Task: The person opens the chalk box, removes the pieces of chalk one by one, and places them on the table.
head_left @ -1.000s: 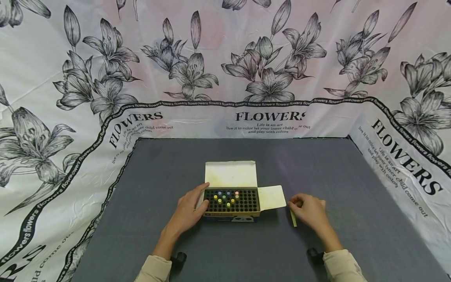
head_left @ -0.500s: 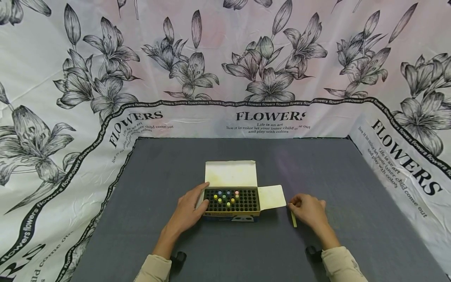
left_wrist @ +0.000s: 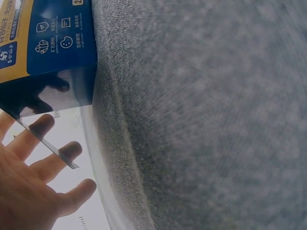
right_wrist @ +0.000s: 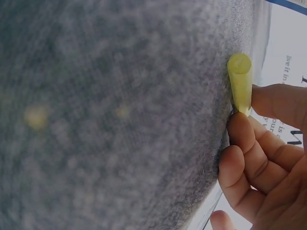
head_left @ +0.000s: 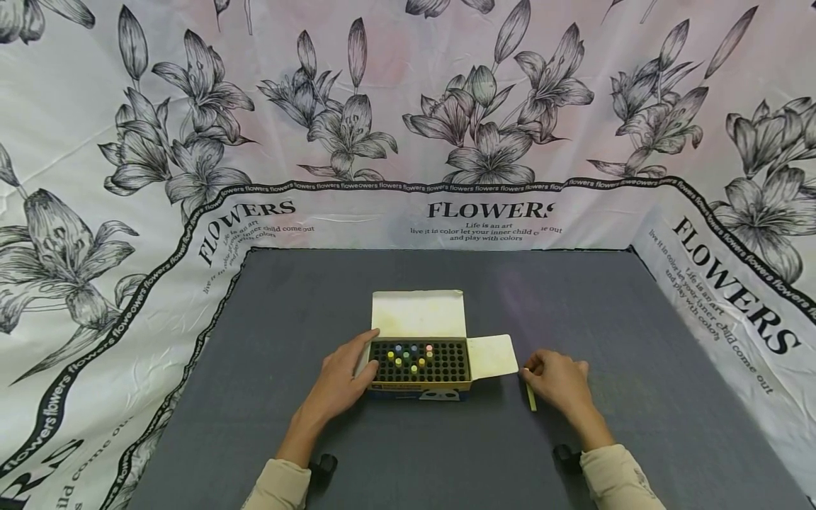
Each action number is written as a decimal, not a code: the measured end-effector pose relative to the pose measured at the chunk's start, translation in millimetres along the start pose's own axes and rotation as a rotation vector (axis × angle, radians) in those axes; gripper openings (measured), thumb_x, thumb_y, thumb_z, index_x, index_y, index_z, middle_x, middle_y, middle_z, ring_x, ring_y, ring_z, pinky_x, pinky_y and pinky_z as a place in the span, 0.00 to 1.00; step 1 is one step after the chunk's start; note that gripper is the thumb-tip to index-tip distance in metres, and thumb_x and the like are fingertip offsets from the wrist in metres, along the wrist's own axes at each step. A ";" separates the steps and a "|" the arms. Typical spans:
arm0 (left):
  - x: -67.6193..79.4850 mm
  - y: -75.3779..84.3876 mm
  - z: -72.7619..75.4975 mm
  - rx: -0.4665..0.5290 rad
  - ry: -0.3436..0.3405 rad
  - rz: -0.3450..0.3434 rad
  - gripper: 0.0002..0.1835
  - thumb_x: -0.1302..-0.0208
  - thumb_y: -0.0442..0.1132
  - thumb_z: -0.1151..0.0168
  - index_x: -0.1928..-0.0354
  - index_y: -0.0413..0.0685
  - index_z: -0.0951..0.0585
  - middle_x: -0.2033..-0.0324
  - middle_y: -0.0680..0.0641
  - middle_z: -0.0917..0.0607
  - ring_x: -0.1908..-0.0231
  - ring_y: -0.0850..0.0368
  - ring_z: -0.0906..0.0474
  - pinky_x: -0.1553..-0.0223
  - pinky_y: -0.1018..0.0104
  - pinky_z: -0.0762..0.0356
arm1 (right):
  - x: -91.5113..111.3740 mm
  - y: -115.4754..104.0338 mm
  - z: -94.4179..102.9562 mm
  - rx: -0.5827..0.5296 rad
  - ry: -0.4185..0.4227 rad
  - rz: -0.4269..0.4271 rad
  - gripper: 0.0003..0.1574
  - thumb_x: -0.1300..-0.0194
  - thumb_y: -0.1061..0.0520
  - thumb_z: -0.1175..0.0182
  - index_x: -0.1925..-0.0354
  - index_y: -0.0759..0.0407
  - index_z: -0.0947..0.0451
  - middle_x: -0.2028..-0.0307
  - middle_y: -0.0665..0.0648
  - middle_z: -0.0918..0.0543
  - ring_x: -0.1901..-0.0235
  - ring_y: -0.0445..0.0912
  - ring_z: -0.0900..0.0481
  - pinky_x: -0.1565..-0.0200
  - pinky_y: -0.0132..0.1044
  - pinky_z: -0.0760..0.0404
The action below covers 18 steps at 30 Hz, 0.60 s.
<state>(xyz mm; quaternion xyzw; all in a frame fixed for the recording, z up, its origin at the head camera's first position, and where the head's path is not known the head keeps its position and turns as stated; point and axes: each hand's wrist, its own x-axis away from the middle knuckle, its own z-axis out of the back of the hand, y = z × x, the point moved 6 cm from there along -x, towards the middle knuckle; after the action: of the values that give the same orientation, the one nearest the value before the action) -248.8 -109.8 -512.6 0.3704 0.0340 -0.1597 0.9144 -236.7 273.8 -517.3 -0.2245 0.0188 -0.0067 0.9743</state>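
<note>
On grey fabric, right grip pinches yellow cylinder, left grip spreads against carton.

Left sleeve and right sleeve are showing plain cream — both creasing, stopping short of the hands. Left cam and right cam are looking black, small — rounded.

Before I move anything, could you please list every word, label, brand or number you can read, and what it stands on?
"FLOWERS": white cloth, repeated.
"Life is an art": the cloth, below.
"live it in color let your inner child come out": the cloth.
"and play with colors": the cloth.
"flowers": black band, repeated.
Box: apparently a "2", cut off by the picture's edge; its Chinese characters and tiny captions are too small or blurred to read surely.
</note>
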 end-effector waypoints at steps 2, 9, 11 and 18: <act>-0.1 0.1 0.2 0.005 -0.001 0.000 0.30 0.26 0.46 0.44 0.24 0.63 0.33 0.37 0.48 0.20 0.49 0.49 0.21 0.41 0.38 0.32 | -0.2 0.2 -0.5 0.004 0.001 0.003 0.08 0.39 0.53 0.31 0.67 0.57 0.15 0.74 0.51 0.13 0.73 0.46 0.19 0.59 0.54 0.40; -0.4 -1.0 -0.3 0.017 -0.024 0.021 0.29 0.25 0.47 0.44 0.24 0.65 0.34 0.35 0.48 0.21 0.43 0.46 0.22 0.36 0.36 0.36 | -0.8 -0.2 -0.8 0.004 0.002 0.005 0.08 0.39 0.53 0.31 0.67 0.57 0.14 0.74 0.51 0.13 0.73 0.46 0.20 0.59 0.53 0.40; -0.4 -1.2 -0.3 0.013 -0.022 0.021 0.29 0.25 0.47 0.44 0.24 0.65 0.33 0.35 0.48 0.21 0.42 0.46 0.22 0.36 0.36 0.36 | -0.8 -0.6 -0.7 0.004 0.001 0.006 0.08 0.39 0.53 0.31 0.67 0.57 0.14 0.74 0.51 0.13 0.73 0.47 0.20 0.59 0.54 0.40; -0.6 0.2 0.3 0.010 -0.016 0.017 0.30 0.26 0.46 0.44 0.24 0.64 0.33 0.35 0.48 0.21 0.45 0.47 0.21 0.38 0.36 0.35 | -1.1 -0.3 -0.5 0.012 -0.003 0.008 0.10 0.38 0.52 0.32 0.66 0.57 0.14 0.73 0.51 0.13 0.72 0.48 0.19 0.59 0.54 0.40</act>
<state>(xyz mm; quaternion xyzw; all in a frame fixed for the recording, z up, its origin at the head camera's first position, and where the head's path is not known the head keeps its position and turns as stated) -249.3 -109.7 -512.1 0.3742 0.0228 -0.1550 0.9140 -237.9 273.4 -517.6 -0.2184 0.0180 -0.0027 0.9757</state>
